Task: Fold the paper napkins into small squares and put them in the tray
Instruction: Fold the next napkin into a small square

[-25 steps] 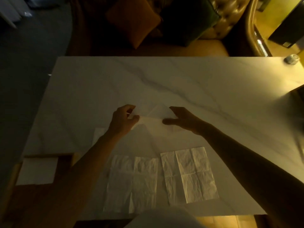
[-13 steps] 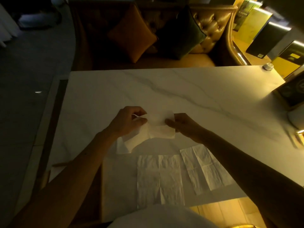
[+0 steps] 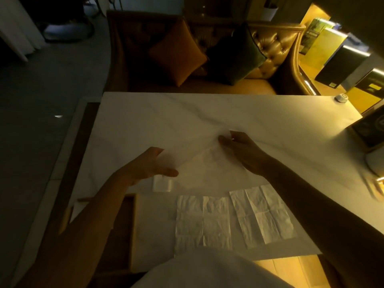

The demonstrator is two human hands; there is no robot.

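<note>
Above the middle of the marble table [image 3: 207, 113], one paper napkin [image 3: 199, 163] is held spread and clear of the surface between both hands. It is motion-blurred, and no completed fold can be made out in it. The right hand [image 3: 244, 152] pinches its far corner between thumb and fingers. The left hand [image 3: 148, 166] is at its near-left edge with fingers fairly straight; whether it pinches the paper cannot be told through the blur. Along the near edge, a centre napkin [image 3: 202, 222] and an outer napkin [image 3: 262, 214] lie flat side by side, creased but unfolded. A small white square [image 3: 162, 183] lies on the table just beside the left hand, judged a finished fold not yet in the tray. The wooden tray [image 3: 132, 229] sits at the near-left corner, largely hidden by the left forearm, so its contents are unconfirmed. Assessment: early to middle stage, with three napkins left to fold and deposit.
</note>
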